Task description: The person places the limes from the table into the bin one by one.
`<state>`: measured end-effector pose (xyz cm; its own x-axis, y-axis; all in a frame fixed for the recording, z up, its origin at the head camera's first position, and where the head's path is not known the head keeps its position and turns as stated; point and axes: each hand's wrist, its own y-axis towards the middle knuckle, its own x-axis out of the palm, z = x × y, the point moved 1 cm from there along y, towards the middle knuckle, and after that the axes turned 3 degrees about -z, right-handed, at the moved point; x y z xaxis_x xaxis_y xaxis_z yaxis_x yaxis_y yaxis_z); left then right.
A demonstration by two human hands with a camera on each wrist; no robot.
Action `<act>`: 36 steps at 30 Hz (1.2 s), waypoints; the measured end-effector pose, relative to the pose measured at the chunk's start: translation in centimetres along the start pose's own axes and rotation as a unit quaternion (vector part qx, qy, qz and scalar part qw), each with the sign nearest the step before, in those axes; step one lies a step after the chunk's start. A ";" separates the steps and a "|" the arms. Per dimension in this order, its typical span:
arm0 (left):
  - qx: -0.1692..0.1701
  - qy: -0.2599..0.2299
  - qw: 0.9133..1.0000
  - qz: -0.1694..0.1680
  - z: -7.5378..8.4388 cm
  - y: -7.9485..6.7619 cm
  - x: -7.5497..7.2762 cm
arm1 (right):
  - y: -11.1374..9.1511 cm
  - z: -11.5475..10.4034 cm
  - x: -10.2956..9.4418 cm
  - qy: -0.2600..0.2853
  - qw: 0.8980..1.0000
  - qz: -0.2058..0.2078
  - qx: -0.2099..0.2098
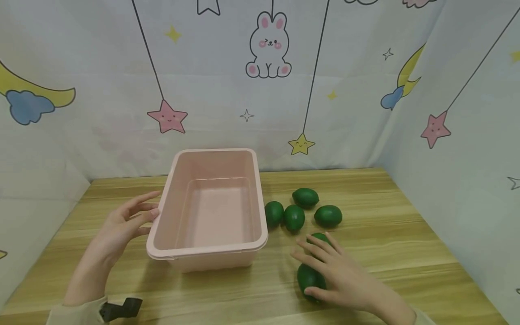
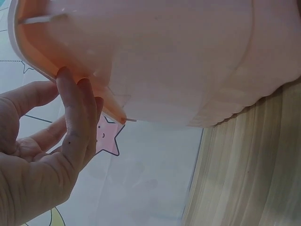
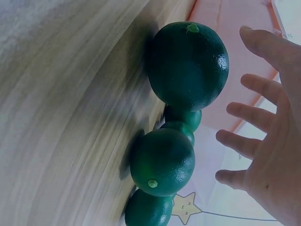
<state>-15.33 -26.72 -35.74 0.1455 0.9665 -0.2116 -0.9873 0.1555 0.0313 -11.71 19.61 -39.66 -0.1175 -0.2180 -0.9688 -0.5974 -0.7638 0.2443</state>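
A pink plastic bin (image 1: 207, 249) stands on the table, left of the middle. My left hand (image 1: 123, 219) touches its left rim; in the left wrist view the fingers (image 2: 70, 117) lie under the lip, with the thumb at the edge. My right hand (image 1: 337, 273) hovers with spread fingers over two dark green limes, the nearer lime (image 1: 309, 280) and a partly hidden lime (image 1: 318, 238). In the right wrist view a gap shows between the fingers and the large lime (image 3: 188, 66). Several more limes, among them one lime (image 1: 294, 219), lie right of the bin.
The wood-grain table (image 1: 406, 243) meets a pale printed cloth (image 1: 215, 81) at the back and sides. A black strap (image 1: 122, 308) sits at the left cuff.
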 end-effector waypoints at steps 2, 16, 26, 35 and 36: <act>0.002 -0.005 1.000 -0.001 -0.1 0.0 0.0 | 0.0 -0.1 0.1 0.002 1.000 -0.003 0.001; 0.003 -0.034 0.999 0.001 -0.4 -0.1 -0.1 | -0.2 -0.7 0.1 0.018 1.000 -0.012 -0.008; 0.010 -0.039 0.999 0.003 -0.3 0.0 0.2 | -0.3 -0.9 0.3 0.007 1.000 -0.005 -0.026; 0.000 -0.023 1.000 0.020 -0.2 0.0 0.3 | -0.5 -1.1 0.6 0.003 0.999 -0.005 -0.036; -0.001 -0.026 0.999 0.021 -0.2 0.0 0.3 | -0.6 -1.2 0.6 0.004 0.999 -0.008 -0.033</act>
<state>-15.29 -26.45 -36.05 0.1069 0.9815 -0.1587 -0.9928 0.1141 0.0369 -10.50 19.23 -40.30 -0.1024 -0.2097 -0.9724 -0.5456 -0.8056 0.2311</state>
